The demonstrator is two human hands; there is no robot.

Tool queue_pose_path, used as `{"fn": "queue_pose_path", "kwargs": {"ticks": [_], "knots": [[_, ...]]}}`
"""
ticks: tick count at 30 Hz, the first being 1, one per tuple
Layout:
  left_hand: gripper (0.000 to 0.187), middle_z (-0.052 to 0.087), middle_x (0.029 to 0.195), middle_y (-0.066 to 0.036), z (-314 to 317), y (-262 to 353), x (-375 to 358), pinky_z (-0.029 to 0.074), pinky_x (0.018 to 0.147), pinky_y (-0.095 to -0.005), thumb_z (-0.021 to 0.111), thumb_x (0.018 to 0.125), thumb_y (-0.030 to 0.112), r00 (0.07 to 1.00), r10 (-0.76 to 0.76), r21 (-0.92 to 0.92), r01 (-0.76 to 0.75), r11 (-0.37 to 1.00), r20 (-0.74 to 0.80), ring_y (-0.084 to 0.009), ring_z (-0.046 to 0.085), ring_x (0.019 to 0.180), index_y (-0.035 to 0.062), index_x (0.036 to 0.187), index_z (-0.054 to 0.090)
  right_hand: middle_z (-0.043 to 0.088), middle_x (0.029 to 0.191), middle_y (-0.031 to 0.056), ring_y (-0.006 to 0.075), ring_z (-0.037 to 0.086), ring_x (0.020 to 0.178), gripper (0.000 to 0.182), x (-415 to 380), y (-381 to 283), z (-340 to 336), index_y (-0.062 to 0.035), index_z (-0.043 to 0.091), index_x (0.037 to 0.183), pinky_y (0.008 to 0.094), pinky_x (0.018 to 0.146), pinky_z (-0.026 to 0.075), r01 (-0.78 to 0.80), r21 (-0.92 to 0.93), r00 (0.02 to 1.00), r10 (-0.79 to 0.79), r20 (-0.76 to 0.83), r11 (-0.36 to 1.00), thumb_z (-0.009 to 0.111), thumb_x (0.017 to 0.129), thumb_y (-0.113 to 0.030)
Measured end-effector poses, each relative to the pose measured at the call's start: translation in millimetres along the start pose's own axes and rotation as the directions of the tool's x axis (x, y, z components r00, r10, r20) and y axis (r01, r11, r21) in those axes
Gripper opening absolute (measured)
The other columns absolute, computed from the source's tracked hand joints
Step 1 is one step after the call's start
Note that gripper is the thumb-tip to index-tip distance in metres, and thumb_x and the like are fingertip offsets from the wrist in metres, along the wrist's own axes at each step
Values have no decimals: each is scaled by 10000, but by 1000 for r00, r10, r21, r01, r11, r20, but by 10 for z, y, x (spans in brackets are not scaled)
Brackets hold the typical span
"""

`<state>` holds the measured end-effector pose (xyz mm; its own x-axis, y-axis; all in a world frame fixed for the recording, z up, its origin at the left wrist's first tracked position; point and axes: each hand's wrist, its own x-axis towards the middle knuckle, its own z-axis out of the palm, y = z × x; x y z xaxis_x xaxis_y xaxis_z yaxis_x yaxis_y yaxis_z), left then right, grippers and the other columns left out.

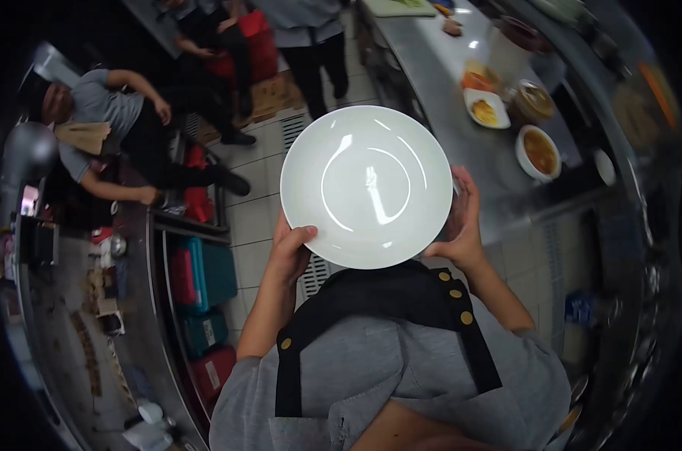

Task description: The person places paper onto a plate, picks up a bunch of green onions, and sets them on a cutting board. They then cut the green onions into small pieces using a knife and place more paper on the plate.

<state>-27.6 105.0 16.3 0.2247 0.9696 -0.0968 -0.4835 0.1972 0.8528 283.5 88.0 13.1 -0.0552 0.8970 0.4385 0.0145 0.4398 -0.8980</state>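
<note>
A round white plate [356, 244], glossy and bare on top, is held out in front of my chest. My left hand [290, 250] grips its lower left rim, with the thumb over the edge and the fingers hidden underneath. On the other side, my right hand [467, 225] curves around the right rim, its thumb near the lower edge and its fingers along the side. Ceiling light reflects off the plate's surface.
A steel counter [431, 75] at upper right carries a bowl of orange-brown soup [540, 150], a square dish [485, 110] and a jar. One person [112, 105] sits at left, with others behind. Teal bins [217, 274] stand under the left counter.
</note>
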Motion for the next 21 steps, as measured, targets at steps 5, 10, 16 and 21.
{"fn": "queue_pose_path", "kwargs": {"ticks": [5,10,16,21], "knots": [[924,485,1420,-148,-396,299,339,397,1108,-381,692,733,117,970,141,212,-98,972,-197,-266,492,1319,33,1550,267,428,1461,182,288,585,1255,817,817,628,406,-93,165,1557,461,939,599,-705,515,702,584,407,488,683,939,-227],[891,383,1531,-193,-819,504,724,304,1168,-399,670,852,189,935,191,437,-44,899,-299,-293,397,1410,18,1588,197,478,1369,173,278,612,1194,826,1690,888,814,-110,201,1542,421,894,616,-764,416,641,654,402,493,539,807,55],[874,157,1632,-294,-1100,932,1716,90,1215,-576,468,912,748,759,648,980,-169,102,63,-413,113,1528,117,1515,440,424,1395,116,227,449,1309,947,2761,1283,977,-104,196,1557,357,1086,399,-655,345,755,555,350,673,539,692,76],[818,273,1626,-235,-1446,1296,2972,-14,1220,-561,243,933,819,814,468,938,-272,-214,342,-465,-21,1519,252,1127,800,460,1365,96,200,455,1284,933,3671,1606,1008,-86,224,1555,344,1089,381,-585,308,811,538,230,751,572,699,45]]}}
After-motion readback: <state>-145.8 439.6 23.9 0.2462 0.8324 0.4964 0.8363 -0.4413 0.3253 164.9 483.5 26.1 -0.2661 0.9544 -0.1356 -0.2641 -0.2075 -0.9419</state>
